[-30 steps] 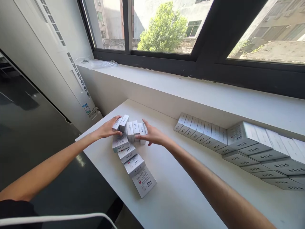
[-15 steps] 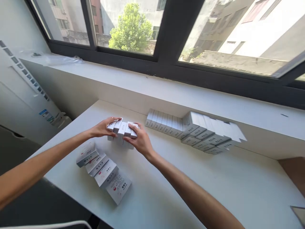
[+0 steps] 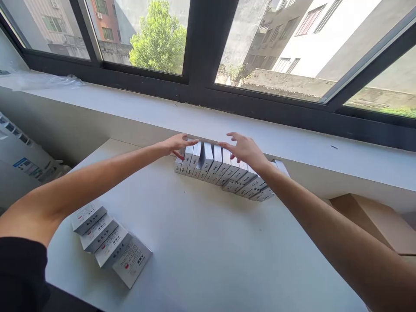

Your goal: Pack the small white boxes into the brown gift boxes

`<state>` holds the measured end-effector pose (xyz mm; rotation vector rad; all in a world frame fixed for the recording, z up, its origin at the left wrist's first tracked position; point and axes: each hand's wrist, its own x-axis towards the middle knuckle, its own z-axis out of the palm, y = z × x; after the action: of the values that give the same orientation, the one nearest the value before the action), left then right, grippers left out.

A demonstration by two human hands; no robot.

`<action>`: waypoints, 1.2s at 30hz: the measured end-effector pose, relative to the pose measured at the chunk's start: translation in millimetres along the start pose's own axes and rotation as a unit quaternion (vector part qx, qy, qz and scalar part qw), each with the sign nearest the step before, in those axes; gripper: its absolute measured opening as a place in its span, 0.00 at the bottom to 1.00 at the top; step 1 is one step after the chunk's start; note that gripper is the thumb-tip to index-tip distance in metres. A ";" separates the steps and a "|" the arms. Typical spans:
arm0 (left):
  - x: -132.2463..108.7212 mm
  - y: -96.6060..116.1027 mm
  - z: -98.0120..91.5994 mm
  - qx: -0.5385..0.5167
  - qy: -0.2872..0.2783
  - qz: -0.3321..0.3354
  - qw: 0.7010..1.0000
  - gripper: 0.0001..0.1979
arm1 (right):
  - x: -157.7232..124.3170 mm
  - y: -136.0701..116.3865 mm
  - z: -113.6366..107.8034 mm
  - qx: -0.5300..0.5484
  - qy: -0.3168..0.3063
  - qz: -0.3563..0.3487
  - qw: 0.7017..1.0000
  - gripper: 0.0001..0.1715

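Observation:
Small white boxes with dark print stand on edge in a stacked row [image 3: 208, 162] against the wall below the window sill. At the row's left end is my left hand [image 3: 177, 144], its fingers apart, thumb and forefinger at the end boxes; whether they touch is hard to tell. Over the row's middle hovers my right hand [image 3: 245, 149], open with fingers stretched out and nothing in it. My right hand and forearm hide some boxes behind them. Another group of white boxes [image 3: 112, 242] lies leaning in an overlapping line at the front left.
The white table [image 3: 201, 247] runs up to the wall under the sill [image 3: 156, 110]. A brown cardboard box [image 3: 367, 221] is at the right. Clear plastic wrapping [image 3: 42, 81] lies on the sill's left end. A white appliance with a label [image 3: 24, 167] is at the left.
The boxes held between both hands now stand on the left part of the row by the wall. Both hands have moved right and away from me and opened. The view has shifted right.

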<state>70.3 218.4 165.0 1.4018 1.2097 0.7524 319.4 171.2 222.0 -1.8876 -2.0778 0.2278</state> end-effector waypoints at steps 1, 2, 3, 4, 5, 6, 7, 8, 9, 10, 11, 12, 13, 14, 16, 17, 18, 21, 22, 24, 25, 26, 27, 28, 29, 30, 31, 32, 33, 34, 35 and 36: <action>-2.8 -9.5 1.1 -0.018 0.014 0.009 1.000 0.47 | -9.5 3.8 3.0 -0.011 0.019 -0.024 0.999 0.35; -6.9 -18.1 2.6 -0.039 0.020 0.020 0.999 0.49 | -20.5 6.7 6.1 -0.017 0.040 -0.046 0.998 0.31; -11.3 -25.2 5.1 -0.061 0.019 0.029 0.998 0.49 | -32.6 8.7 9.2 -0.018 0.062 -0.066 0.996 0.28; -14.9 -30.4 9.1 -0.085 0.013 0.037 0.996 0.48 | -45.3 9.9 12.3 -0.014 0.084 -0.082 0.993 0.26; -17.2 -33.8 14.4 -0.107 0.004 0.042 0.993 0.46 | -58.5 10.1 15.7 -0.003 0.100 -0.095 0.990 0.25; -17.8 -35.7 20.5 -0.125 -0.006 0.045 0.991 0.45 | -72.0 9.5 19.7 0.011 0.108 -0.104 0.989 0.24; -16.9 -36.2 26.3 -0.139 -0.017 0.045 0.989 0.44 | -85.9 7.9 24.8 0.028 0.108 -0.113 0.987 0.23; -15.0 -35.7 30.7 -0.146 -0.028 0.043 0.988 0.44 | -100.1 5.7 31.0 0.044 0.102 -0.122 0.986 0.23; -13.0 -34.8 32.1 -0.147 -0.035 0.040 0.988 0.45 | -114.5 2.7 38.7 0.058 0.091 -0.131 0.985 0.22; -11.9 -33.9 29.5 -0.142 -0.035 0.040 0.989 0.47 | -129.1 -0.6 47.6 0.071 0.080 -0.140 0.984 0.22; -13.0 -33.5 22.0 -0.130 -0.028 0.042 0.990 0.49 | -143.5 -4.4 57.5 0.081 0.066 -0.150 0.983 0.21; -17.7 -33.9 9.6 -0.113 -0.014 0.050 0.992 0.50 | -157.4 -8.3 68.3 0.086 0.051 -0.159 0.982 0.21; -26.9 -35.5 -7.2 -0.092 0.005 0.063 0.994 0.51 | -170.3 -12.4 79.4 0.089 0.031 -0.167 0.982 0.21; -41.3 -38.5 -27.3 -0.067 0.025 0.080 0.994 0.51 | -181.9 -17.0 90.6 0.089 0.006 -0.175 0.980 0.21; -85.6 -49.7 -71.7 -0.002 0.062 0.118 0.991 0.50 | -200.0 -28.7 112.1 0.088 -0.054 -0.199 0.975 0.21; -113.8 -58.3 -92.8 0.041 0.077 0.130 0.988 0.49 | -206.4 -36.6 122.0 0.089 -0.083 -0.215 0.969 0.21; -144.1 -69.3 -111.7 0.090 0.092 0.139 0.982 0.47 | -211.2 -46.4 131.2 0.091 -0.106 -0.234 0.962 0.22; -230.2 -115.7 -150.1 0.269 0.068 0.100 0.956 0.46 | -218.5 -86.7 154.9 0.088 -0.127 -0.292 0.944 0.29; -252.6 -134.3 -156.5 0.327 0.042 0.078 0.941 0.48 | -219.5 -102.7 161.9 0.081 -0.122 -0.309 0.940 0.35; -284.7 -170.9 -160.4 0.391 -0.011 0.051 0.919 0.55 | -220.3 -134.9 175.5 0.064 -0.106 -0.329 0.936 0.50; -294.7 -187.0 -158.8 0.405 -0.025 0.053 0.913 0.58 | -220.4 -149.9 181.9 0.059 -0.104 -0.331 0.936 0.55; -301.4 -200.6 -155.6 0.411 -0.017 0.059 0.910 0.61 | -220.1 -163.4 188.0 0.058 -0.107 -0.330 0.936 0.57; -305.7 -211.4 -151.1 0.410 0.000 0.065 0.910 0.61 | -219.5 -175.1 193.3 0.060 -0.115 -0.327 0.936 0.56; -308.1 -219.1 -146.0 0.404 0.029 0.067 0.912 0.59 | -218.3 -184.8 197.7 0.063 -0.126 -0.324 0.936 0.54; -309.1 -224.1 -140.5 0.396 0.062 0.064 0.914 0.56 | -216.5 -192.3 200.9 0.066 -0.137 -0.322 0.934 0.51; -308.9 -226.8 -134.7 0.385 0.093 0.054 0.917 0.53 | -213.7 -197.8 202.7 0.068 -0.146 -0.322 0.933 0.48; -307.4 -227.5 -128.7 0.373 0.120 0.042 0.919 0.51 | -209.8 -201.3 203.1 0.069 -0.151 -0.324 0.931 0.47; -304.7 -226.8 -122.0 0.361 0.142 0.031 0.921 0.50 | -204.6 -203.1 202.1 0.068 -0.154 -0.324 0.931 0.46; -300.7 -224.9 -114.5 0.349 0.162 0.024 0.923 0.50 | -198.2 -203.3 200.0 0.068 -0.156 -0.323 0.931 0.46; -295.3 -222.2 -106.1 0.333 0.179 0.019 0.926 0.48 | -190.7 -202.0 196.9 0.069 -0.158 -0.321 0.931 0.47; -288.7 -218.7 -96.8 0.314 0.193 0.018 0.929 0.46 | -182.2 -199.3 193.2 0.070 -0.159 -0.318 0.932 0.47; -281.2 -214.7 -87.0 0.294 0.203 0.019 0.934 0.43 | -173.2 -195.5 189.2 0.071 -0.160 -0.314 0.933 0.47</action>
<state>-144.6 -41.6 27.2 1.8105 1.8417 0.7618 84.2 -3.5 87.2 -1.0724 -2.6725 0.5322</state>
